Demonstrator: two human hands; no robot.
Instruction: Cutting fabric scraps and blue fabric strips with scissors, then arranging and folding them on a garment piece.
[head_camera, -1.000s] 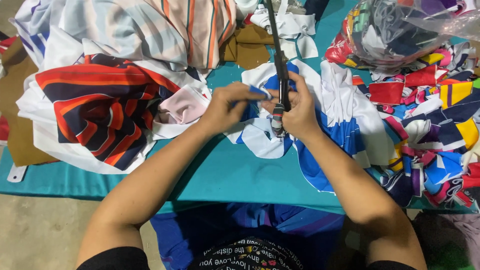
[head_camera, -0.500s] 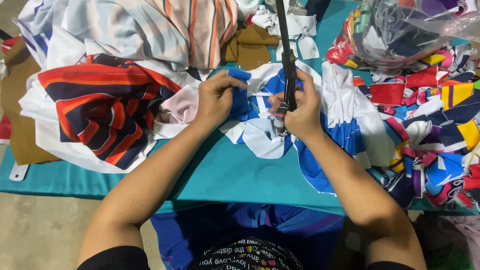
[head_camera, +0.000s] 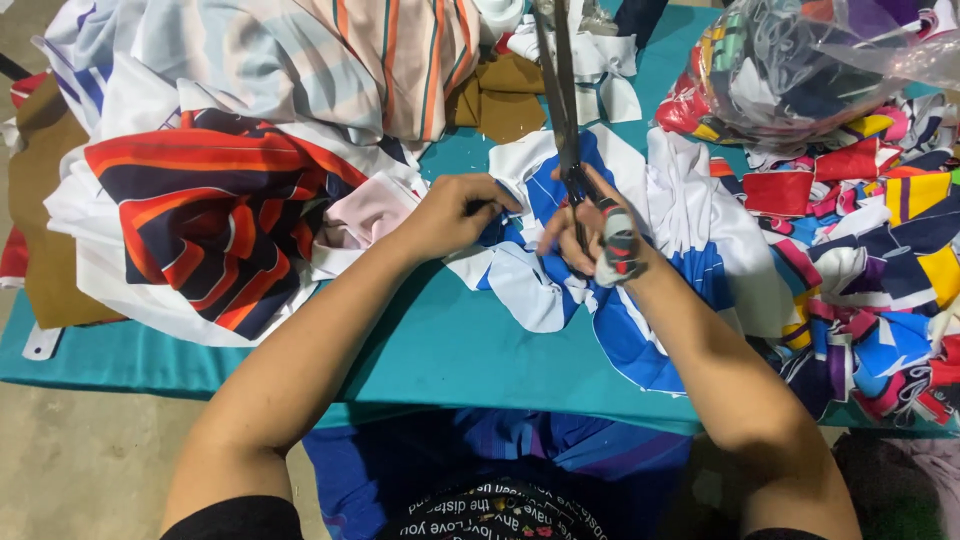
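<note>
Head view: right hand (head_camera: 590, 235) clamped on scissors (head_camera: 562, 110), blades pointing to 12 o'clock; left hand (head_camera: 450, 215), at 9 o'clock, pinches blue-white cloth (head_camera: 530, 285).

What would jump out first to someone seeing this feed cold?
Centre frame, the right hand grips long scissors with cloth-wrapped handles, blades pointing away, while the left hand pinches blue-and-white fabric on the teal table. A red, orange and navy striped cloth lies left; bright scraps crowd the right edge.
</note>
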